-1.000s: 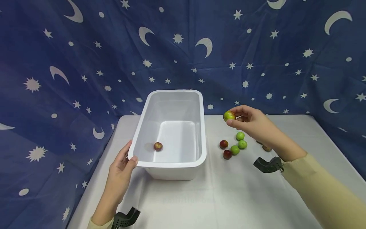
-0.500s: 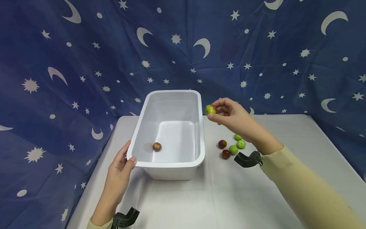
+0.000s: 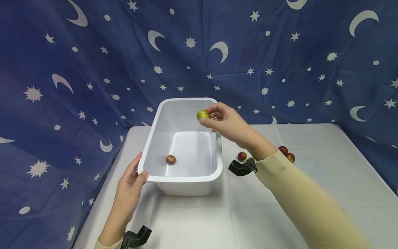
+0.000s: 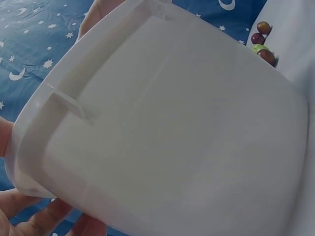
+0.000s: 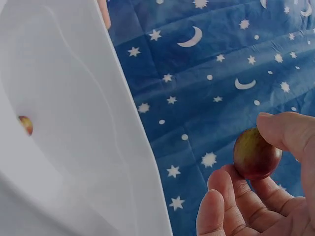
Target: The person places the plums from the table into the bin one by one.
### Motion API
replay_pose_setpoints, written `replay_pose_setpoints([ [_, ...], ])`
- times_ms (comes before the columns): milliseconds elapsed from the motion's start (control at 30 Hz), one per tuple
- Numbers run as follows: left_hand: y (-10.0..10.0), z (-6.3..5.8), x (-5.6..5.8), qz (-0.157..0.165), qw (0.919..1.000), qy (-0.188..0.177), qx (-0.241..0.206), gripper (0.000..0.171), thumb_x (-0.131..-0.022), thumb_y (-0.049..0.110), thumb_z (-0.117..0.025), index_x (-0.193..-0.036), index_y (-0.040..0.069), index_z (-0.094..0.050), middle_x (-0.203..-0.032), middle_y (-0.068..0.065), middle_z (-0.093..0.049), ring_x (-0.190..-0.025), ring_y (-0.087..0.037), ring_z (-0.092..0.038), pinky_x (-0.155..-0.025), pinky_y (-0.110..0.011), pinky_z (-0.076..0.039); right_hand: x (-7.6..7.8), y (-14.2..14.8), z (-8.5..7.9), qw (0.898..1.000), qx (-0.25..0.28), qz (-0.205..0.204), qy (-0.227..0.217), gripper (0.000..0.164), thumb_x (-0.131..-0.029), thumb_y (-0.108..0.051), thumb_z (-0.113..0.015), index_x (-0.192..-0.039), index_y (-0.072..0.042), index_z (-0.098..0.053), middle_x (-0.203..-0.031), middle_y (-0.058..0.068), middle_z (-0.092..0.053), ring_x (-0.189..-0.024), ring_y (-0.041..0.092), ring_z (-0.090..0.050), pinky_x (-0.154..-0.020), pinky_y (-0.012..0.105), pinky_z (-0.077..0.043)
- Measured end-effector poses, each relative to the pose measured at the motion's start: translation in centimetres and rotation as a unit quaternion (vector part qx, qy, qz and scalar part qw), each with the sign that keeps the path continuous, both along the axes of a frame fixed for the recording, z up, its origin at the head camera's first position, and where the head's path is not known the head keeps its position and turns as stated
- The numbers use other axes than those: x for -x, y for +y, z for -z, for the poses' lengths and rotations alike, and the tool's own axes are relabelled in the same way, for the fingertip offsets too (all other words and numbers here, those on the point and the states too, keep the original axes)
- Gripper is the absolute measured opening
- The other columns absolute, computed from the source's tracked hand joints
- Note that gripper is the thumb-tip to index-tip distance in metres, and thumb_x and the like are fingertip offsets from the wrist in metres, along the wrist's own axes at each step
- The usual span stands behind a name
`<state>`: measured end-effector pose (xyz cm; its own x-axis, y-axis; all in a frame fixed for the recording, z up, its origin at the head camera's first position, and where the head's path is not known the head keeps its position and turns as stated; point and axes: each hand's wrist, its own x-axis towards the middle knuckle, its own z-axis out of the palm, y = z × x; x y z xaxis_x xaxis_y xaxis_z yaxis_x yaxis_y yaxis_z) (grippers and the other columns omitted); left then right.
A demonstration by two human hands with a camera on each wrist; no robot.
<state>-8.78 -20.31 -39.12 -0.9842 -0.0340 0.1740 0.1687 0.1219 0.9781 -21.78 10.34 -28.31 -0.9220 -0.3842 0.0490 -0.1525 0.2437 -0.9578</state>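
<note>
My right hand [image 3: 228, 124] pinches a small round green-and-red fruit [image 3: 203, 115] between thumb and fingers, above the far right part of a white plastic tub [image 3: 180, 179]. In the right wrist view the same fruit [image 5: 257, 154] sits between thumb and fingertips, apart from the tub wall [image 5: 88, 98]. My left hand [image 3: 130, 188] grips the tub's near left corner, thumb at the rim and fingers along the outside. One reddish-brown fruit [image 3: 171, 159] lies on the tub's floor toward the near left.
On the white-covered table right of the tub lie a dark red fruit [image 3: 242, 156] and two reddish fruits [image 3: 286, 154]. My right forearm hides others; a green fruit [image 4: 259, 48] shows in the left wrist view. A blue star-and-moon cloth [image 3: 280, 62] hangs behind.
My right hand has carried the green-and-red fruit leftward from above the table's fruits to over the tub. The left hand keeps its grip on the tub corner.
</note>
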Motion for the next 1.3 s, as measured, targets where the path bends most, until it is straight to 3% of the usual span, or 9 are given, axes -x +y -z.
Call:
replay_pose_setpoints([
  [267, -0.1, -0.2, -0.2, -0.005, 1.0, -0.003, 0.005, 0.054, -0.102, 0.012, -0.049, -0.153, 0.019, -0.03, -0.155, -0.01, -0.027, -0.137, -0.029, -0.031, -0.095, -0.018, -0.041, 1.0, -2.6, 0.2, 0.999, -0.035, -0.009, 0.002, 0.042, -0.083, -0.031, -0.077, -0.114, -0.01, -0.057, -0.107, 0.006, -0.061, -0.096, 0.021, -0.059, -0.081, 0.035, -0.051],
  [433, 0.1, -0.2, 0.0, -0.002, 1.0, 0.002, 0.0, 0.054, -0.102, 0.01, -0.048, -0.153, 0.013, -0.029, -0.155, -0.008, -0.027, -0.138, -0.028, -0.03, -0.096, -0.018, -0.04, 1.6, -4.2, 0.3, 1.0, -0.025, -0.01, 0.005, 0.04, -0.082, -0.029, -0.078, -0.109, -0.008, -0.057, -0.104, 0.007, -0.062, -0.094, 0.021, -0.06, -0.082, 0.036, -0.05],
  [833, 0.1, 0.1, 0.1, -0.008, 1.0, -0.002, 0.002, 0.054, -0.102, 0.007, -0.046, -0.153, 0.014, -0.03, -0.154, -0.009, -0.029, -0.137, -0.027, -0.032, -0.097, -0.018, -0.04, 2.0, -6.2, 1.8, 0.998, -0.062, -0.028, -0.007, 0.037, -0.082, -0.026, -0.078, -0.109, -0.009, -0.059, -0.103, 0.006, -0.063, -0.095, 0.019, -0.06, -0.083, 0.035, -0.05],
  [1133, 0.1, 0.0, 0.0, -0.007, 1.0, 0.004, 0.005, 0.053, -0.102, 0.009, -0.047, -0.152, 0.018, -0.032, -0.154, -0.008, -0.029, -0.138, -0.027, -0.031, -0.097, -0.019, -0.04, 1.7, -7.1, 2.3, 0.986, -0.14, -0.084, -0.022, 0.031, -0.081, -0.02, -0.079, -0.103, -0.009, -0.06, -0.099, 0.004, -0.066, -0.095, 0.018, -0.06, -0.083, 0.034, -0.048],
  [1300, 0.1, 0.0, 0.1, -0.008, 0.9999, 0.008, -0.002, 0.054, -0.102, 0.007, -0.047, -0.152, 0.016, -0.032, -0.153, -0.009, -0.03, -0.137, -0.028, -0.032, -0.097, -0.019, -0.04, 1.8, -7.1, 2.5, 0.983, -0.159, -0.092, -0.029, 0.03, -0.08, -0.018, -0.079, -0.101, -0.007, -0.06, -0.096, 0.006, -0.065, -0.092, 0.018, -0.059, -0.082, 0.033, -0.048],
])
